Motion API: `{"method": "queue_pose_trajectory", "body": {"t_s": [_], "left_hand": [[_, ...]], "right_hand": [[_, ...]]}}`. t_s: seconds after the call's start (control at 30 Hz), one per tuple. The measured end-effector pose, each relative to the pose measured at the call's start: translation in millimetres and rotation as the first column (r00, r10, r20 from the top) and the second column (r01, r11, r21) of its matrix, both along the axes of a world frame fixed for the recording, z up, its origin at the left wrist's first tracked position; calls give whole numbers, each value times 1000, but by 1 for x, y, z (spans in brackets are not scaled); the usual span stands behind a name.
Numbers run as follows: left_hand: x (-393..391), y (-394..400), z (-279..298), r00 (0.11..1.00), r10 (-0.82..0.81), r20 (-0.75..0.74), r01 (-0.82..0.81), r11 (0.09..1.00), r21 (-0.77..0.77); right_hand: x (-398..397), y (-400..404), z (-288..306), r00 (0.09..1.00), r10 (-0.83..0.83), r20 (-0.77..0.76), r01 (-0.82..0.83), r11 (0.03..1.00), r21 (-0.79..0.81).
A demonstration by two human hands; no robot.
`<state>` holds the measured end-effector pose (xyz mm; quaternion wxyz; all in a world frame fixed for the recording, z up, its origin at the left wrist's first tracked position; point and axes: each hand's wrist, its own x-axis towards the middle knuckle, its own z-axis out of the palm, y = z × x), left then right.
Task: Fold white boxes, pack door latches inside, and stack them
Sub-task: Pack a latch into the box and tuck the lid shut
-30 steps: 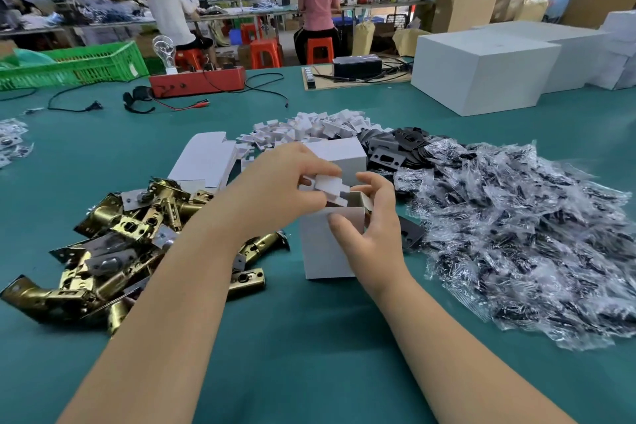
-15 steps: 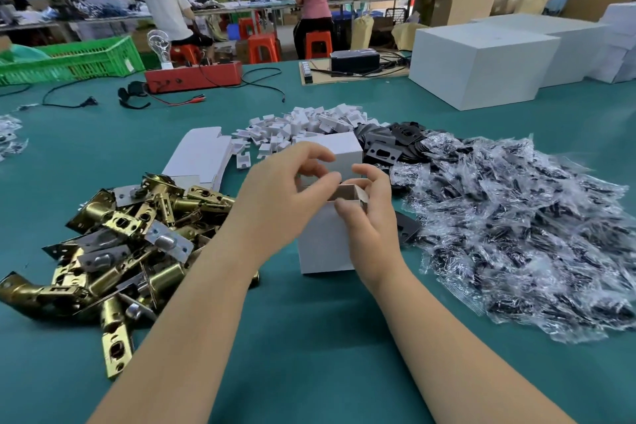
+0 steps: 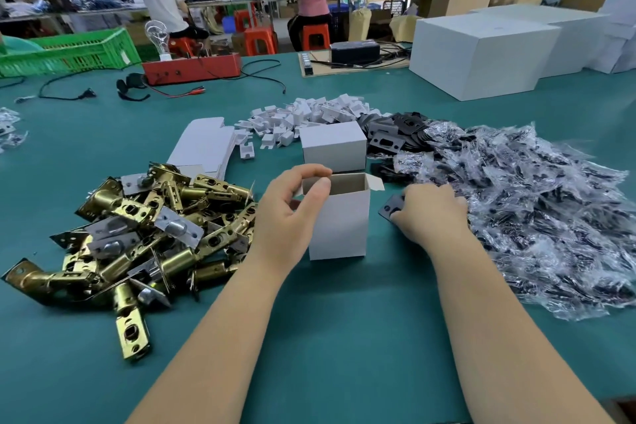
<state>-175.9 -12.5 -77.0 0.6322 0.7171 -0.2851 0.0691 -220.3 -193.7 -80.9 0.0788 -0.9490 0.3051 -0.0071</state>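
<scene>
A small white box (image 3: 339,224) stands upright on the green table (image 3: 309,320), its top open with flaps raised. My left hand (image 3: 292,213) pinches the box's left top flap between thumb and fingers. To the right of the box, my right hand (image 3: 430,217) grips a black metal plate (image 3: 389,208) lying on the table. A closed white box (image 3: 334,146) stands just behind the open one. A heap of brass door latches (image 3: 148,234) lies to the left.
Flat white box blanks (image 3: 203,144) and small white cardboard inserts (image 3: 309,115) lie behind. Black plates (image 3: 395,132) and a big pile of clear screw bags (image 3: 533,213) fill the right. Large white cartons (image 3: 481,55), a red device (image 3: 191,69) and cables sit farther back.
My right hand left the box top and moved right onto the black plate. My left hand stayed at the box's left flap. The white insert I held earlier is out of sight.
</scene>
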Motion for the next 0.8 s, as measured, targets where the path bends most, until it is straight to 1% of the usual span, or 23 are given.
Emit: {"method": "queue_pose_trajectory", "body": {"t_s": [0.07,0.13,0.2,0.23,0.3,0.37,0.4,0.47,0.5,0.53,0.57,0.63,0.7,0.73,0.77,0.8], "left_hand": [[0,-1,-1,1000,-5,-3,5,1000,-17],[0,0,-1,1000,-17,-1,17,1000,-15],[1,1,-1,1000,-22,-1,22,1000,-6],[2,1,-1,1000,-23,-3,23,1000,-7],[3,1,-1,1000,-28,-2,28,1000,-11],[3,1,-2,1000,-29,1,29,999,-13],[3,1,-2,1000,-29,-2,29,999,-14],[4,0,-2,999,-31,-9,31,999,-10],[5,0,-2,999,-39,-10,39,999,-5],[6,0,-3,999,-51,-11,52,999,1],[7,0,-3,998,-68,-15,68,998,8],[8,0,-4,994,-101,-32,102,994,23],[7,-2,-5,987,-150,-60,150,989,-3],[6,-2,-6,981,-177,-73,176,984,-25],[6,-2,-7,977,-199,-79,196,980,-42],[5,-3,-7,974,-211,-80,208,977,-50]], "right_hand": [[2,1,1,1000,17,-14,-17,1000,-3],[1,1,2,998,36,45,-38,998,41],[-1,1,5,978,35,205,-71,982,172],[-3,2,5,952,21,305,-101,964,246],[-4,1,5,873,-38,486,-163,917,364],[-4,0,7,769,-140,623,-230,849,475],[-3,1,9,697,-209,686,-290,792,536],[-5,4,15,508,-366,780,-467,644,606],[-7,6,19,412,-428,804,-563,574,594],[-9,9,22,333,-461,822,-646,524,555],[-11,11,25,274,-458,845,-702,505,502],[-14,21,29,213,-352,912,-753,535,382],[-15,33,29,210,-196,958,-774,565,285],[-16,39,29,234,-135,963,-785,558,269],[-17,44,29,263,-69,962,-779,574,254],[-17,48,29,289,-1,957,-758,611,230]]}}
